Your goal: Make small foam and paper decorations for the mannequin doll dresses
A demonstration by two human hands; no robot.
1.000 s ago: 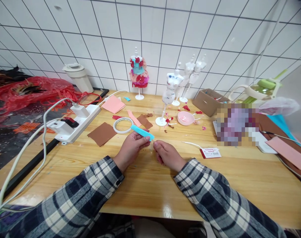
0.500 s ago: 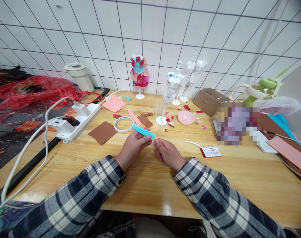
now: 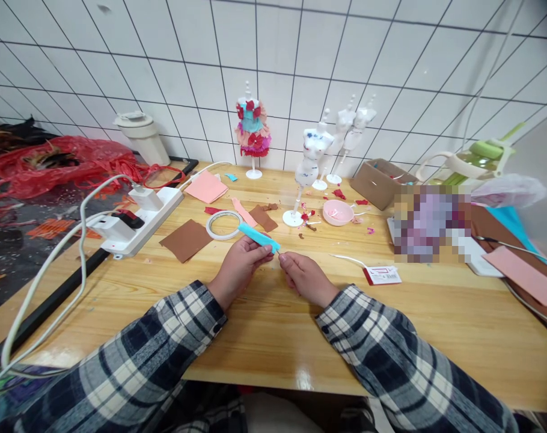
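Note:
My left hand pinches a folded strip of bright blue crepe paper between thumb and fingers, its long end pointing up and left. My right hand is closed at the strip's lower right end, thumb and index finger pressed together. Whatever lies in that pinch is too small to make out. Just beyond the left hand rests a roll of white tape. Past the hands stands a white mini dress form with blue marks, and farther left another dress form wears a ruffled red, blue and pink paper dress.
Brown paper and pink paper lie left. A power strip with cables runs along the left edge. Right are a pink bowl, a tag, a cardboard box and a green-lidded bottle.
Both hands hold nearly the same pose over the table. The view has shifted very slightly, and the blue paper strip stays in the left hand.

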